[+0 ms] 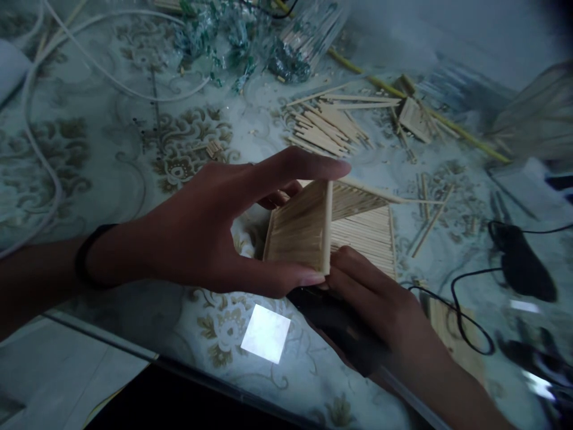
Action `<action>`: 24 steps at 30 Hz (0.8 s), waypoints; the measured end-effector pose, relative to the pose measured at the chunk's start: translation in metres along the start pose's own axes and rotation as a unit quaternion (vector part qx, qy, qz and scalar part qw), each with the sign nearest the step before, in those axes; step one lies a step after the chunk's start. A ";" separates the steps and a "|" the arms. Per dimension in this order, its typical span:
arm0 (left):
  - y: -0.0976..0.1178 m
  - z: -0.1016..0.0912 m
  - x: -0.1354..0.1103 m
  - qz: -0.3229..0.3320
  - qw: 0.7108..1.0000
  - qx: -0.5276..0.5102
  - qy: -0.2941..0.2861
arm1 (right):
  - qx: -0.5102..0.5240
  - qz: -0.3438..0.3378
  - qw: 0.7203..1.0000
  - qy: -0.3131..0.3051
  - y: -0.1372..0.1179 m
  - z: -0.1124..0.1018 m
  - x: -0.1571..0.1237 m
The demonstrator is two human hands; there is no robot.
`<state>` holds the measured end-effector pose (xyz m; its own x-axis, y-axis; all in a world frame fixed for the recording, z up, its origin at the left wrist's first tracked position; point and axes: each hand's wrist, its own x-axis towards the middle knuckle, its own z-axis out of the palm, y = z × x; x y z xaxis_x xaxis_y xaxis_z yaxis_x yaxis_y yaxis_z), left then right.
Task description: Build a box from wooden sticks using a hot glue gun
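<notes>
A small box-like structure of thin wooden sticks (363, 236) sits on the table in front of me, with upright walls and a ribbed base. My left hand (224, 221) grips its near-left wall, the index finger over the top corner and the thumb at the bottom corner. Wrapped round a black glue gun (340, 325) is my right hand (380, 292), close against the lower corner of that wall. A pale translucent stick (409, 397) runs out behind the glue gun. Its nozzle is hidden by my fingers and the wall.
Loose sticks (329, 128) lie in a pile beyond the structure, with a few single ones (432, 221) to its right. Plastic packs (308, 39) lie at the back. A black cord (454, 292) loops at right; a white cable (31, 119) curves at left. The glass tabletop's edge (179, 367) runs nearest me.
</notes>
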<state>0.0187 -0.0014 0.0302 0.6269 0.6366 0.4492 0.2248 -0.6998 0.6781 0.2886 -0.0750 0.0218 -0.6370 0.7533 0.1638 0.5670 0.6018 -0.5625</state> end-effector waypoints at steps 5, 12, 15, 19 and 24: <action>-0.001 -0.001 -0.001 -0.008 1.000 -0.001 -0.005 | 0.002 0.023 1.000 -0.014 0.001 0.005 0.000; 0.000 -0.002 0.001 -0.004 1.000 0.010 -0.008 | -0.020 0.015 0.999 -0.020 0.005 0.005 -0.007; 0.001 -0.002 0.001 -0.012 1.000 0.010 -0.011 | -0.029 0.011 0.999 -0.023 0.005 0.003 -0.008; 0.002 -0.003 0.000 -0.034 0.999 0.008 -0.013 | -0.038 0.006 0.999 -0.022 0.004 0.000 -0.006; 0.002 -0.001 -0.001 -0.044 0.999 0.001 -0.009 | -0.048 0.021 0.999 -0.015 0.004 0.000 -0.008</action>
<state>0.0180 -0.0029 0.0320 0.6183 0.6894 0.3775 0.2807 -0.6423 0.7132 0.2960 -0.0785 0.0188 -0.6266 0.7705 0.1173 0.6395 0.5943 -0.4877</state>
